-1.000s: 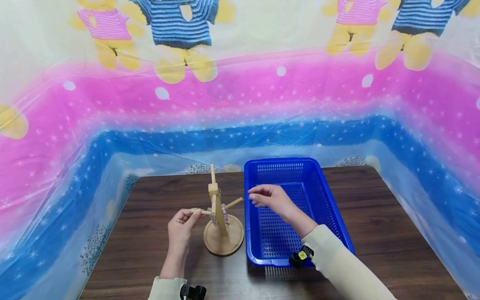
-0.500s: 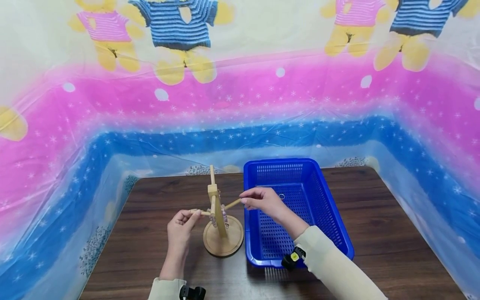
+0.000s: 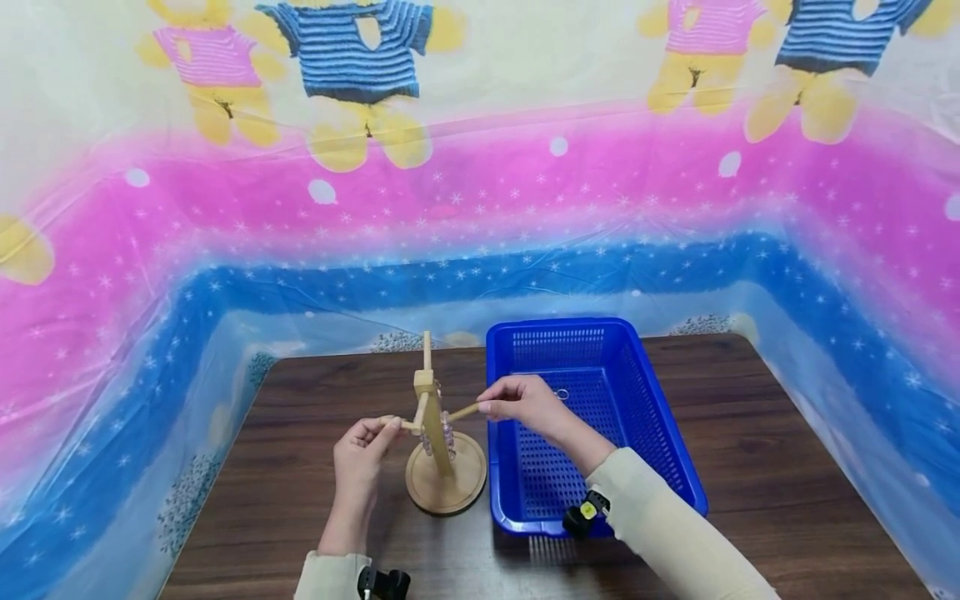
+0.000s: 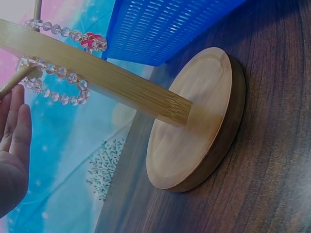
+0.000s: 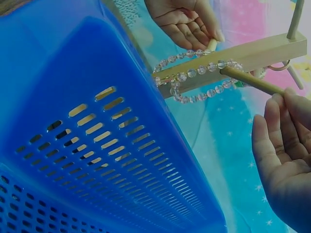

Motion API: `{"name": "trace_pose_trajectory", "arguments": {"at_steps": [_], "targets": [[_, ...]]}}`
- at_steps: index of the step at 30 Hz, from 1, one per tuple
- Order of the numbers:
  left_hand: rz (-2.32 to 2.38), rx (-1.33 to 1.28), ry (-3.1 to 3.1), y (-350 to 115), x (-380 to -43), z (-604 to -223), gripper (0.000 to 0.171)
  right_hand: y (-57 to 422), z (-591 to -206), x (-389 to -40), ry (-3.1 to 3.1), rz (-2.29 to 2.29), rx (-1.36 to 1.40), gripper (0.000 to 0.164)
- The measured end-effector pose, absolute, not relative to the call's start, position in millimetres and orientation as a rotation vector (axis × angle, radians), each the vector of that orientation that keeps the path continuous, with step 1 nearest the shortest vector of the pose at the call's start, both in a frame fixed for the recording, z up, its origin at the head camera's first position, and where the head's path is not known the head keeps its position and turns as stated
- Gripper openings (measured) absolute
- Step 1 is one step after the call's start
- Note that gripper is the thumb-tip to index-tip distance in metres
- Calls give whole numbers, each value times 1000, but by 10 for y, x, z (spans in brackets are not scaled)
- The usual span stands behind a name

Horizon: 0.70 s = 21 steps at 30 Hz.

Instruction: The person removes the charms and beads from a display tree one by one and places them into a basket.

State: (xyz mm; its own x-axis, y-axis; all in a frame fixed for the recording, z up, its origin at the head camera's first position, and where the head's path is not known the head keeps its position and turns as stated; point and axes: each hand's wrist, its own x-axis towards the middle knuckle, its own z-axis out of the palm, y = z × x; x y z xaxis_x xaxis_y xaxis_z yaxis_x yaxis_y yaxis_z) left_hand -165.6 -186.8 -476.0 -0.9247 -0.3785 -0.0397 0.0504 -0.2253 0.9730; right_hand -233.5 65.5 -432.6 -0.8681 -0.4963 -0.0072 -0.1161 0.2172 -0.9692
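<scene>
A wooden stand (image 3: 437,433) with side pegs and a round base (image 3: 450,487) stands upright on the table. My left hand (image 3: 362,454) pinches the end of its left peg, and my right hand (image 3: 528,407) pinches the end of its right peg (image 5: 252,81), close to the basket's left rim. Clear pinkish beaded bracelets hang on both pegs: one bracelet (image 4: 72,77) on the left peg, another bracelet (image 5: 201,70) on the right. A pink charm (image 4: 90,41) shows on the right one. Higher up, a thin ring (image 5: 279,66) hangs near the stand's top.
A blue perforated basket (image 3: 600,527) stands right of the stand, under my right forearm. Inside it lies a small ring (image 3: 562,394). The dark wood table (image 3: 300,517) meets a printed cloth (image 3: 360,275) at its back and sides.
My right hand has moved left from above the basket onto the right peg. The stand has since turned slightly. My left hand stays on its peg.
</scene>
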Motion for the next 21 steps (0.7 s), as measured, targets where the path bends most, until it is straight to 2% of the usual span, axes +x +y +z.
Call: {"name": "trace_pose_trajectory", "arguments": {"at_steps": [12,21], "targets": [[-2341,414,-1712,-1896,-1820,-4742,35,652,-4310,-2331,2133,-1620,-718,18],[-2343,413,-1798,-1894,-1931,-4702,27,587,-4304,-2255,2154,-1547,-852,14]]}}
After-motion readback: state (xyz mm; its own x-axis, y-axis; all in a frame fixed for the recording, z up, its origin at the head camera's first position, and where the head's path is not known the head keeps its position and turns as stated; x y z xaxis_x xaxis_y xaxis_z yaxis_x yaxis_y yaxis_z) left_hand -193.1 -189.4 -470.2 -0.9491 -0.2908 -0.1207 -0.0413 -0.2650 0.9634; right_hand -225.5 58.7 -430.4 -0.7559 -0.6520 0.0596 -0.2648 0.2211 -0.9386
